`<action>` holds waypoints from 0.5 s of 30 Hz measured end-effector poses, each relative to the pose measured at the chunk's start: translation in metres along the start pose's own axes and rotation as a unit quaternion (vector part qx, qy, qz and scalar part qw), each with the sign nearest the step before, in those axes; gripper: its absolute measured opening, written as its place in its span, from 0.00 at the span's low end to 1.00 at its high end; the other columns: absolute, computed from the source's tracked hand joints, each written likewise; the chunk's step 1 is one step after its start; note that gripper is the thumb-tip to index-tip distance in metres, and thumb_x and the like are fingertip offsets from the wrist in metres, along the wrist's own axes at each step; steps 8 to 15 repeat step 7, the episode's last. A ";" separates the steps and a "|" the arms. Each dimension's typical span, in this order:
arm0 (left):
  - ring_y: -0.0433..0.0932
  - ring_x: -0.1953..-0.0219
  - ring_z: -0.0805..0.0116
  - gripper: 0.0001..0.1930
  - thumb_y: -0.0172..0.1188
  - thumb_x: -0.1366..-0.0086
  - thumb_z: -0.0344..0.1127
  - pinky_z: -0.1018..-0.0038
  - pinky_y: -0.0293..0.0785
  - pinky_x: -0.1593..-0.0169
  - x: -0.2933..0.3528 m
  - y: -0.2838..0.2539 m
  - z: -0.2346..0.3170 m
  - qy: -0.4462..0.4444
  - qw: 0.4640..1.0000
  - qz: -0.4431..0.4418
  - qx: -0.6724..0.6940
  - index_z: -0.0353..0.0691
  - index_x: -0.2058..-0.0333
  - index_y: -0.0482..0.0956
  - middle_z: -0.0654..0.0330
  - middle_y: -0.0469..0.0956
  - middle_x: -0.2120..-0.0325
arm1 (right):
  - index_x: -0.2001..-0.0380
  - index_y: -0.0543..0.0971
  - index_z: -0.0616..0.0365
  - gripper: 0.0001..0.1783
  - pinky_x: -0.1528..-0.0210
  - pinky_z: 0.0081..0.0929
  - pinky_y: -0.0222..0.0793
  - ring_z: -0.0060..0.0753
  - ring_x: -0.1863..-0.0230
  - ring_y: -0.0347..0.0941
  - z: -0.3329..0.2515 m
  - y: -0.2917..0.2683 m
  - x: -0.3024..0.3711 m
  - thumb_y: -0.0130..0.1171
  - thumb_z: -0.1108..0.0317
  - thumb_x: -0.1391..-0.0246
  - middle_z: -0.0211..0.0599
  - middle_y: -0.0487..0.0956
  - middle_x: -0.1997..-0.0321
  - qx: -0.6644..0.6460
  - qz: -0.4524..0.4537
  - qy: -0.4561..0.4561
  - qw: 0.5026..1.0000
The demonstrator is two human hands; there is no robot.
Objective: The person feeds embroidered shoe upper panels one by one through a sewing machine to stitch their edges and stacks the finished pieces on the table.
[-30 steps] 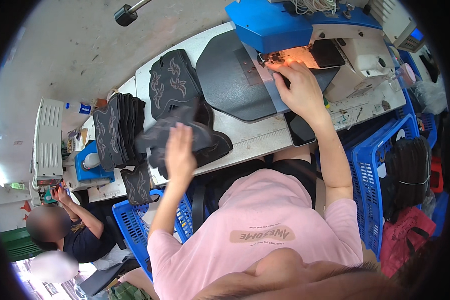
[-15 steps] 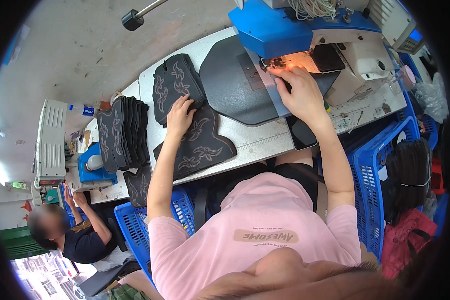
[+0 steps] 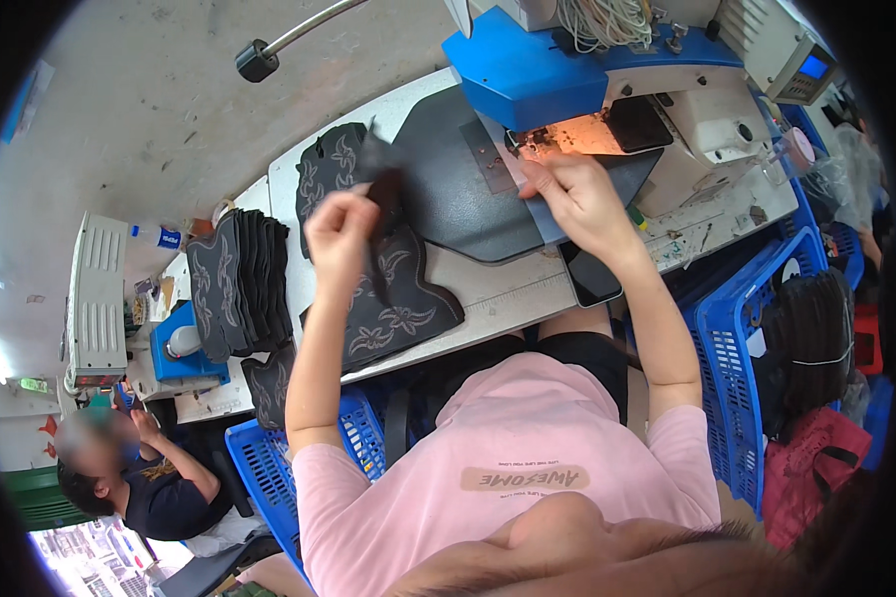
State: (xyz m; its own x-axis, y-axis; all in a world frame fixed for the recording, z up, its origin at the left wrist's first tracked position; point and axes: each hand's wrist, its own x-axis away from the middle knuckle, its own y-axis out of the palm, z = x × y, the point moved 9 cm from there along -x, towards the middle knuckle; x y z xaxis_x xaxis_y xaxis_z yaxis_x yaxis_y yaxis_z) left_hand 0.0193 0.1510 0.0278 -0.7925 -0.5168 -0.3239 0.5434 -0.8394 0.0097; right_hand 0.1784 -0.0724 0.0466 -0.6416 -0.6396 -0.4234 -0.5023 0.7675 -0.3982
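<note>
My left hand [image 3: 340,231] is closed on the edge of a dark leather piece [image 3: 392,199], raised on end and smeared by motion. Behind it lies a pile of black embroidered leather pieces [image 3: 321,171]. Nearer to me, more embroidered leather pieces [image 3: 400,313] overlap on the white table. My right hand [image 3: 587,207] hovers at the sewing machine [image 3: 530,72], under its lit head, thumb and fingers pinched together. Whatever is between those fingertips is too small to make out. Below the machine head, a black work board [image 3: 438,174] spreads across the table with a clear sheet along its right part.
A thick stack of embroidered pieces [image 3: 244,284] stands at the left, beside a second blue machine [image 3: 181,348]. A black phone [image 3: 595,276] lies at the table's front edge. Blue crates [image 3: 732,368] flank me. A person [image 3: 174,488] sits at far left.
My left hand has lifted a leather piece off the pile. My right hand has drawn slightly back from the needle area, its fingers now pinched. The view has shifted a little.
</note>
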 end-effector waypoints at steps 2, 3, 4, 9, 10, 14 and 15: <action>0.77 0.49 0.67 0.04 0.64 0.39 0.33 0.62 0.68 0.43 0.028 0.084 0.046 0.107 0.971 -0.207 -0.057 0.39 0.67 0.82 0.59 0.83 0.59 | 0.78 0.81 0.66 0.22 0.64 0.37 0.67 0.48 0.72 0.75 -0.005 0.010 0.000 0.56 0.57 0.40 0.48 0.76 0.79 0.015 -0.018 0.021 1.000; 0.76 0.45 0.62 0.06 0.64 0.39 0.33 0.55 0.65 0.39 0.047 0.117 0.052 0.149 0.926 -0.316 -0.141 0.39 0.66 0.82 0.58 0.83 0.56 | 0.75 0.81 0.66 0.21 0.61 0.34 0.68 0.45 0.69 0.75 -0.005 0.013 0.000 0.56 0.56 0.39 0.47 0.79 0.76 0.027 -0.033 0.046 0.998; 0.76 0.45 0.59 0.06 0.63 0.38 0.34 0.52 0.60 0.37 0.061 0.139 0.049 0.114 0.912 -0.368 -0.143 0.41 0.65 0.83 0.57 0.83 0.57 | 0.75 0.81 0.65 0.21 0.60 0.38 0.68 0.47 0.68 0.76 -0.006 0.020 -0.002 0.56 0.56 0.39 0.48 0.79 0.76 0.059 -0.058 0.062 0.995; 0.77 0.47 0.58 0.08 0.61 0.36 0.37 0.44 0.56 0.36 0.060 0.161 0.031 0.028 0.921 -0.376 -0.101 0.41 0.61 0.83 0.55 0.82 0.57 | 0.74 0.82 0.64 0.19 0.49 0.38 0.69 0.49 0.57 0.78 -0.002 0.021 0.003 0.58 0.58 0.41 0.49 0.81 0.71 0.165 -0.066 0.041 0.983; 0.77 0.47 0.58 0.08 0.61 0.36 0.37 0.44 0.56 0.36 0.060 0.161 0.031 0.028 0.921 -0.376 -0.101 0.41 0.61 0.83 0.55 0.82 0.57 | 0.74 0.82 0.64 0.19 0.49 0.38 0.69 0.49 0.57 0.78 -0.002 0.021 0.003 0.58 0.58 0.41 0.49 0.81 0.71 0.165 -0.066 0.041 0.983; 0.77 0.47 0.58 0.08 0.61 0.36 0.37 0.44 0.56 0.36 0.060 0.161 0.031 0.028 0.921 -0.376 -0.101 0.41 0.61 0.83 0.55 0.82 0.57 | 0.74 0.82 0.64 0.19 0.49 0.38 0.69 0.49 0.57 0.78 -0.002 0.021 0.003 0.58 0.58 0.41 0.49 0.81 0.71 0.165 -0.066 0.041 0.983; 0.77 0.47 0.58 0.08 0.61 0.36 0.37 0.44 0.56 0.36 0.060 0.161 0.031 0.028 0.921 -0.376 -0.101 0.41 0.61 0.83 0.55 0.82 0.57 | 0.74 0.82 0.64 0.19 0.49 0.38 0.69 0.49 0.57 0.78 -0.002 0.021 0.003 0.58 0.58 0.41 0.49 0.81 0.71 0.165 -0.066 0.041 0.983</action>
